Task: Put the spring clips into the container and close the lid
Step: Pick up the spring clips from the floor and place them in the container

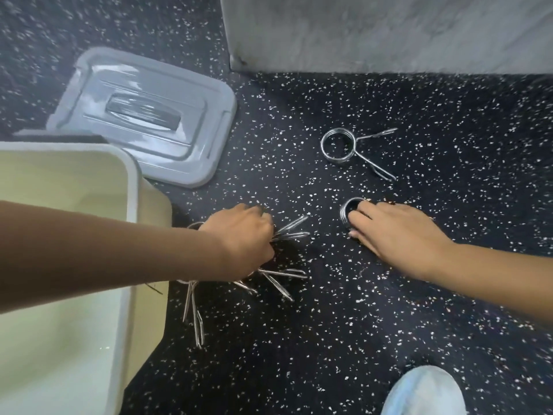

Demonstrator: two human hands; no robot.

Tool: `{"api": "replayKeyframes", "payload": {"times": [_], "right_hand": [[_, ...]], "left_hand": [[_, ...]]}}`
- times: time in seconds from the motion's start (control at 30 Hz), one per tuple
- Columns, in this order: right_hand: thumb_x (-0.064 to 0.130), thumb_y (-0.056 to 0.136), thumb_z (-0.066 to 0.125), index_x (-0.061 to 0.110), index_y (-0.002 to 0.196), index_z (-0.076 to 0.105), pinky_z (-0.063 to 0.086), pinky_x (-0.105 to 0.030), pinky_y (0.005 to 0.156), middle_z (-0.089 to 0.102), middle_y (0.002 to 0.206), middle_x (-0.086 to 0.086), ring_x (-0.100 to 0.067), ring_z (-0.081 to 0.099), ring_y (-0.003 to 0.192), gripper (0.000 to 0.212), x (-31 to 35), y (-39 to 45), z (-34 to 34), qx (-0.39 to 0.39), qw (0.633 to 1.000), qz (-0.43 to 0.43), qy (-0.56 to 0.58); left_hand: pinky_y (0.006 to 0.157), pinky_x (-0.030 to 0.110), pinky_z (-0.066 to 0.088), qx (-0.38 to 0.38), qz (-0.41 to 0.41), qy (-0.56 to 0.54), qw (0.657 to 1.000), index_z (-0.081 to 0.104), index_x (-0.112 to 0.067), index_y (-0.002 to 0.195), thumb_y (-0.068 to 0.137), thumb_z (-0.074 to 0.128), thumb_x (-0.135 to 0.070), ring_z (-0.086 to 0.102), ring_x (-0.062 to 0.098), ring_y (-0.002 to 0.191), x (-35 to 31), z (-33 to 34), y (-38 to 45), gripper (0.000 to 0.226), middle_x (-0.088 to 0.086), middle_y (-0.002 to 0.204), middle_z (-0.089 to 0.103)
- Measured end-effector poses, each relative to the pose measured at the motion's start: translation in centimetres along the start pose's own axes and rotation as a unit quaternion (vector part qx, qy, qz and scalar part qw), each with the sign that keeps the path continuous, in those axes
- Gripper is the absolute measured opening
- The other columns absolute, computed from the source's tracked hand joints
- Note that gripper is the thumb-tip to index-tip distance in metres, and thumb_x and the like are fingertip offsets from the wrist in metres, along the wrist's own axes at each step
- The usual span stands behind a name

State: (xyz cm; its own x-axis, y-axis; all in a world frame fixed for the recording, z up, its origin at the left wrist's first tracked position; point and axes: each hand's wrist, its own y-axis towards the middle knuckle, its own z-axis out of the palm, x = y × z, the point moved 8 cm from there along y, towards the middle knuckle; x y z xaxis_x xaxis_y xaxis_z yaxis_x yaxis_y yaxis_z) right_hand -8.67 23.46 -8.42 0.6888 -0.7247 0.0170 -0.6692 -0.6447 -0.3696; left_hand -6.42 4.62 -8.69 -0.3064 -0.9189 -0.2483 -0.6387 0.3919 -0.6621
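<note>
While the container (pixel 89 181) looks empty and the lid (pixel 143 115) is off, a bunch of spring clips (pixel 278 277) is clenched in the left hand (pixel 242 241), and one clip (pixel 348 211) is pinched by the right hand (pixel 398 229).

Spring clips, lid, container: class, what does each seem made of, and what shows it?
Spring clips: apparently polished steel wire, with bright chrome-like glints on the coil. Lid: likely glossy grey moulded plastic, showing soft reflections and rounded ridges. Container: probably cream plastic, with a smooth rounded rim.
</note>
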Motion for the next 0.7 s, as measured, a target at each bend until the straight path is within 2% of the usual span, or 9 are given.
{"api": "replayKeyframes", "payload": {"times": [0.1,0.17,0.27,0.37,0.5,0.57,0.7], "right_hand": [[0.032,0.103,0.044,0.020,0.097,0.052,0.041,-0.036,0.063,0.056,0.088,0.002,-0.022,0.054,0.067,0.015,0.1,-0.2,-1.0,0.015,1.000,-0.008,0.019],[0.034,0.104,0.039,0.019,0.099,0.050,0.033,-0.033,0.063,0.056,0.088,0.002,-0.021,0.053,0.071,0.019,0.5,-0.5,-1.4,0.039,0.999,0.004,0.036],[0.037,0.104,0.039,0.024,0.092,0.043,0.040,-0.033,0.062,0.053,0.082,0.007,-0.016,0.052,0.071,0.019,1.1,-1.2,-1.5,0.065,0.996,0.012,0.062],[0.040,0.103,0.037,0.025,0.091,0.043,0.047,-0.034,0.066,0.054,0.082,0.009,-0.014,0.052,0.071,0.020,2.1,-2.1,-2.4,0.071,0.996,0.005,0.055],[0.043,0.102,0.035,0.026,0.096,0.050,0.048,-0.031,0.067,0.054,0.084,0.010,-0.012,0.054,0.073,0.024,4.1,-2.7,-4.4,0.075,0.996,-0.011,0.054],[0.043,0.102,0.037,0.026,0.096,0.051,0.047,-0.030,0.066,0.055,0.084,0.012,-0.011,0.054,0.073,0.023,4.9,-2.7,-5.5,0.074,0.995,-0.016,0.067],[0.040,0.103,0.037,0.027,0.091,0.047,0.039,-0.028,0.063,0.054,0.080,0.013,-0.010,0.051,0.072,0.020,6.7,-2.1,-6.8,0.086,0.995,-0.024,0.041]], "left_hand": [[0.085,0.045,0.049,0.012,0.009,-0.019,1.000,0.045,-0.017,0.096,0.102,0.039,-0.023,0.051,0.021,0.085,0.8,-0.3,-0.9,0.011,-0.003,0.086,0.044],[0.084,0.045,0.051,0.017,0.010,-0.033,0.999,0.048,-0.016,0.101,0.105,0.039,-0.023,0.054,0.021,0.085,1.0,-0.6,-1.9,0.012,0.001,0.093,0.049],[0.085,0.043,0.050,0.040,0.043,-0.051,0.997,0.044,-0.022,0.101,0.108,0.033,-0.028,0.056,0.021,0.087,0.3,-1.0,-3.4,0.014,0.003,0.102,0.048],[0.082,0.039,0.047,0.044,0.078,-0.072,0.993,0.044,-0.021,0.098,0.108,0.032,-0.029,0.055,0.022,0.087,-0.4,-2.1,-6.0,0.017,0.001,0.099,0.046],[0.080,0.040,0.046,0.044,0.105,-0.123,0.986,0.046,-0.022,0.088,0.107,0.035,-0.031,0.052,0.019,0.086,-0.4,-4.7,-10.3,0.023,0.002,0.097,0.051],[0.078,0.046,0.047,0.038,0.117,-0.147,0.981,0.046,-0.021,0.084,0.106,0.037,-0.030,0.054,0.022,0.083,-0.2,-5.9,-12.2,0.025,0.006,0.093,0.055],[0.072,0.050,0.047,0.017,0.119,-0.202,0.972,0.048,-0.018,0.087,0.105,0.041,-0.030,0.052,0.023,0.072,1.6,-7.4,-16.2,0.023,0.007,0.082,0.058]]}}
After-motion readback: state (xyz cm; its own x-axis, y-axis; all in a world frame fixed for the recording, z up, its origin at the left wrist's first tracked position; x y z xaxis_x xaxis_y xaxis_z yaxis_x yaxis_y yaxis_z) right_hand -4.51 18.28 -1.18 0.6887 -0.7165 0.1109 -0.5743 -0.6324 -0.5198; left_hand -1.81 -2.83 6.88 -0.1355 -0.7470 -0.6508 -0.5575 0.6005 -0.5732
